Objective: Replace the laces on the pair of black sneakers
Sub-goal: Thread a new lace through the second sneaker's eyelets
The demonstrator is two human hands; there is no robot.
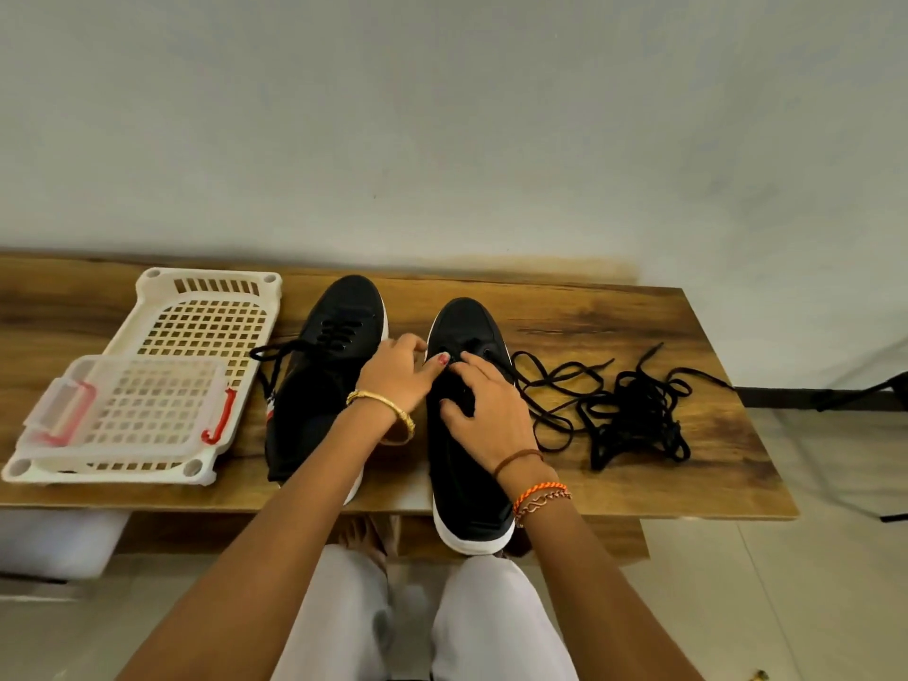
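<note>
The right shoe [467, 435] sits on the table [638, 326], heel toward the person, and both hands work at its top holes. The left hand [398, 376] looks to pinch something small near the holes, maybe a lace tip, but I cannot tell for sure. The right hand [486, 410] rests on the shoe with curled fingers, and its hold is unclear too. A lace [550, 385] runs from the shoe to a black pile [638, 420] beside it. The left shoe [324, 366] is already laced. Next, I think, the tip must go through the next hole. A basket [191, 326] lies far left.
</note>
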